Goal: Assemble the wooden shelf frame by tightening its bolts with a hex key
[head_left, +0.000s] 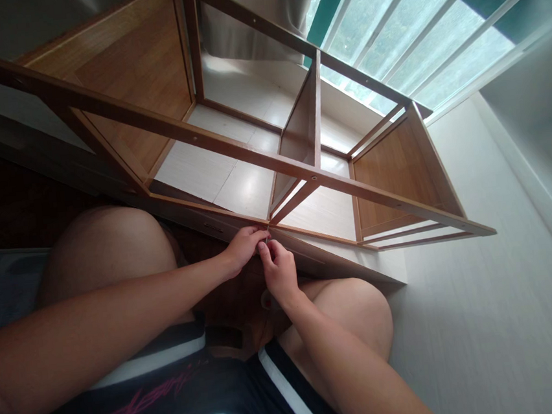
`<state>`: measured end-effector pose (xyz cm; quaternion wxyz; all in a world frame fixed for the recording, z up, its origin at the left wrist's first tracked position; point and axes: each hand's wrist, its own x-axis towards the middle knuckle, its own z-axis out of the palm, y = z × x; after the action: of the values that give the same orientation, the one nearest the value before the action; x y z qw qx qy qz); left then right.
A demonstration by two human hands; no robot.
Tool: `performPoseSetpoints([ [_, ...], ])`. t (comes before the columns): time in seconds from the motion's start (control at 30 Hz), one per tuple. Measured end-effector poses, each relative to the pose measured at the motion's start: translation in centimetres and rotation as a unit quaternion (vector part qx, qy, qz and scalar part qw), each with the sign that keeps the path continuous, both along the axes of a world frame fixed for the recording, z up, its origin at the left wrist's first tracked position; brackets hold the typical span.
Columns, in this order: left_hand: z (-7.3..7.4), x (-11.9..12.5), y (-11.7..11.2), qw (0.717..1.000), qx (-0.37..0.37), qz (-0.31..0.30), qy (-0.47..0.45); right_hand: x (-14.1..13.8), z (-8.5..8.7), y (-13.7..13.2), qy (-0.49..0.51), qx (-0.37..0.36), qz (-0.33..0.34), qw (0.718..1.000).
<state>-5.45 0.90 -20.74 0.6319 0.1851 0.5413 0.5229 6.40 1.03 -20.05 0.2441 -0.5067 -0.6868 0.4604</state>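
A wooden shelf frame (pixel 231 151) with panelled ends and a middle divider (pixel 301 118) stands before me on a light surface. Both hands meet at its front lower rail, just under the foot of the divider. My left hand (pixel 247 247) is closed, its fingertips pinched near the rail; what they hold, if anything, is too small to make out. Beside it on the right, my right hand (pixel 281 270) pinches a thin metal piece (pixel 268 236) between thumb and fingers. That piece points up towards the rail, and its exact kind cannot be told.
The frame's upper front rail (pixel 171 131) crosses above my hands. A light ledge (pixel 379 265) lies under the frame, with a pale wall (pixel 462 319) to the right. Behind are a barred window (pixel 400 26) and a shiny grey surface (pixel 250 37). My knees flank the hands.
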Motion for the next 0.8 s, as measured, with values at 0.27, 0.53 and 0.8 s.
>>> performPoseSetpoints([
  [0.27,0.30,0.05,-0.48,0.997,0.007,-0.066,-0.042,-0.29,-0.34,-0.40,0.283,-0.336,-0.009,0.898],
  [0.53,0.14,0.23,-0.43,0.999,-0.001,-0.042,-0.019,-0.50,-0.76,-0.46,0.273,-0.309,-0.033,0.910],
  [0.8,0.06,0.28,-0.51,0.999,0.007,-0.031,-0.009,-0.54,-0.61,-0.52,0.251,-0.275,-0.043,0.927],
])
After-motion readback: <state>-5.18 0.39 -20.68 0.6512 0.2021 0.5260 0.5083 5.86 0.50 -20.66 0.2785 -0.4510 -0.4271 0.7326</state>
